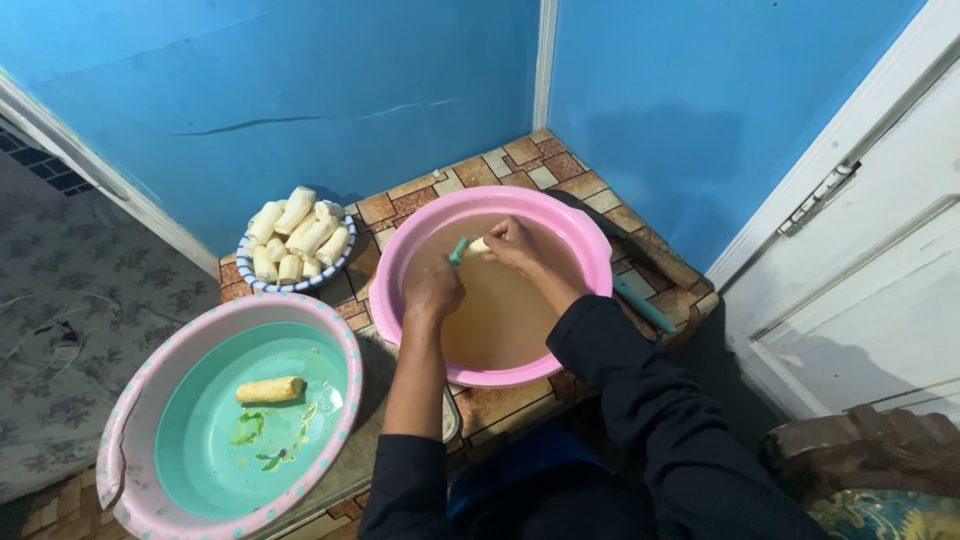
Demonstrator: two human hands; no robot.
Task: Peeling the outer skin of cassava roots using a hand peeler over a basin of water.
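My left hand (433,290) and my right hand (514,243) reach into a pink basin (590,250) filled with murky brown water. Between them I hold a pale peeled root piece (479,245), the right hand gripping it. The left hand grips a small green-handled tool (458,251) pressed against that piece. Dark sleeves cover both forearms. A white plate with a blue rim (250,275) behind the left hand carries a heap of pale peeled pieces (298,238).
A larger pink basin with a teal inside (130,400) stands at the left with one yellowish piece (270,389) and green scraps in clear water. A teal-handled tool (643,304) lies right of the basin. Blue walls stand behind, a white door at the right.
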